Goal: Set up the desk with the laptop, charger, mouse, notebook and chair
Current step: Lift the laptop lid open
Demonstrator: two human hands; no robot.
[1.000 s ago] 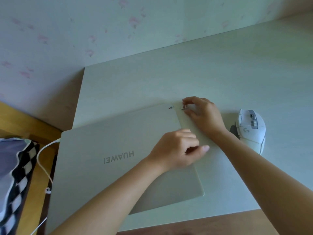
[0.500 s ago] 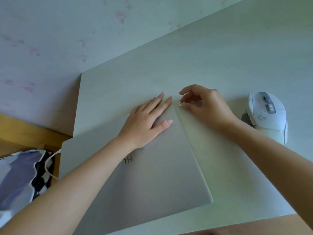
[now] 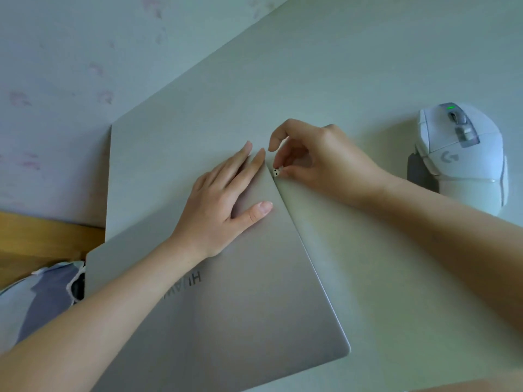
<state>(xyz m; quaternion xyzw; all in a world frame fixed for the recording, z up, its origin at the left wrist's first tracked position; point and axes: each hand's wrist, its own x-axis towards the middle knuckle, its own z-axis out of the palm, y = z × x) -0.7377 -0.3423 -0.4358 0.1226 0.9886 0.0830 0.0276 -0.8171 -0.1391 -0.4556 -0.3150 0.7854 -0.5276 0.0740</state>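
I am pressing my left hand, fingers straight, flat on the closed silver laptop lying on the pale wooden desk. My right hand is pinching a small white plug at the laptop's far corner. The white wireless mouse is sitting just beside my right wrist.

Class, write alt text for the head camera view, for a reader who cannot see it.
A person's left hand lies flat on a closed silver laptop on a pale desk, while the right hand pinches a small plug at the laptop's far corner. A white mouse sits to the right.
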